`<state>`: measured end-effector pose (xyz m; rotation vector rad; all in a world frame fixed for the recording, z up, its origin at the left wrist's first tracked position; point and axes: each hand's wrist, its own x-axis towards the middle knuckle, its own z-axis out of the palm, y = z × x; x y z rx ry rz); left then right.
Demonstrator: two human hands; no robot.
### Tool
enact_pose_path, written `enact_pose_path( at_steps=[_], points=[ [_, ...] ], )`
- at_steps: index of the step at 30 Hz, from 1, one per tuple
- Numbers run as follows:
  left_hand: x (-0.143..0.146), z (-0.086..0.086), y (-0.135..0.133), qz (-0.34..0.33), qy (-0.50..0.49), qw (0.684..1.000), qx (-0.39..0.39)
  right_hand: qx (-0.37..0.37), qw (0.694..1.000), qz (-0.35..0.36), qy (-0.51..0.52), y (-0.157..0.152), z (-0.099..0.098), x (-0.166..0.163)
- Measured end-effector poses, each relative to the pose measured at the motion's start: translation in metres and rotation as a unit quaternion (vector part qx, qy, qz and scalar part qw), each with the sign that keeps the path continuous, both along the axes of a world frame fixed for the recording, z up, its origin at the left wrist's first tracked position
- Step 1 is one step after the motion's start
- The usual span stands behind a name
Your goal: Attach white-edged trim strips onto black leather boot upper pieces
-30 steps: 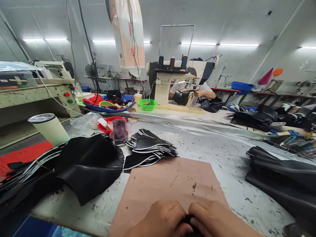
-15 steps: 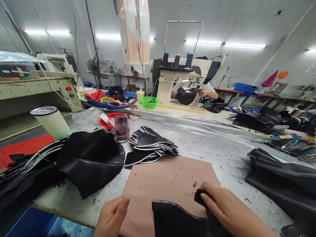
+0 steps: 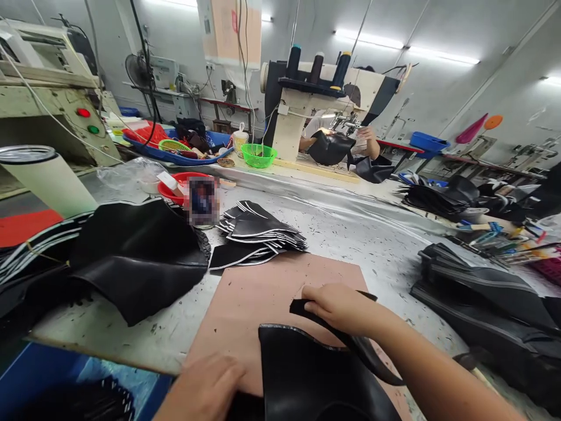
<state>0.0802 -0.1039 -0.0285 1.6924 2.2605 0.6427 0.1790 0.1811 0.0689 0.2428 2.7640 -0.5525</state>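
My right hand [image 3: 339, 307] presses flat on a narrow black strip [image 3: 302, 307] that runs from a large black leather piece [image 3: 307, 374] lying on the brown cardboard mat [image 3: 258, 292]. My left hand [image 3: 205, 389] rests at the near edge of the mat, fingers curled against the left edge of the leather piece; its fingertips are partly hidden. Just beyond the mat lies a stack of cut black pieces with white edges [image 3: 254, 237].
A heap of black leather [image 3: 131, 257] lies to the left, more black stacks [image 3: 482, 298] to the right. A white cup [image 3: 44, 178] and red bowl [image 3: 179, 184] stand at the back left. Across the table a person works at a sewing machine [image 3: 315, 99].
My hands, first together on a small black bundle at the near edge, have spread apart. The leather piece now lies opened on the mat, and my right hand has slid forward along the strip.
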Motion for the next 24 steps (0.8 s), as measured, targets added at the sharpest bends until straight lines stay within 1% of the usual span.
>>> enact_pose_path(
  at_steps=[2, 3, 4, 6, 10, 14, 17, 24],
  points=[
    [0.003, 0.005, 0.028, -0.063, 0.151, 0.986, 0.015, -0.021, 1.000, 0.001, -0.016, -0.005, -0.007, -0.007],
    [0.005, 0.006, 0.037, -0.078, 0.210, 0.974, 0.021, -0.036, 0.999, 0.000, -0.027, -0.007, -0.011, -0.010],
    [0.007, 0.007, 0.043, -0.081, 0.254, 0.963, 0.026, -0.052, 0.998, 0.002, -0.039, -0.008, -0.015, -0.014],
    [0.012, 0.007, 0.048, -0.066, 0.301, 0.950, 0.040, -0.083, 0.995, 0.011, -0.059, -0.010, -0.022, -0.024],
    [0.019, 0.008, 0.048, -0.018, 0.322, 0.944, 0.062, -0.141, 0.984, 0.028, -0.104, -0.011, -0.038, -0.050],
    [0.023, 0.009, 0.049, -0.007, 0.333, 0.940, 0.069, -0.183, 0.971, 0.034, -0.150, -0.011, -0.052, -0.069],
    [0.023, 0.008, 0.049, -0.007, 0.329, 0.942, 0.067, -0.189, 0.968, 0.028, -0.160, -0.014, -0.056, -0.073],
    [0.023, 0.007, 0.050, -0.001, 0.321, 0.943, 0.086, -0.171, 0.974, 0.004, -0.148, -0.020, -0.054, -0.070]
  ],
)
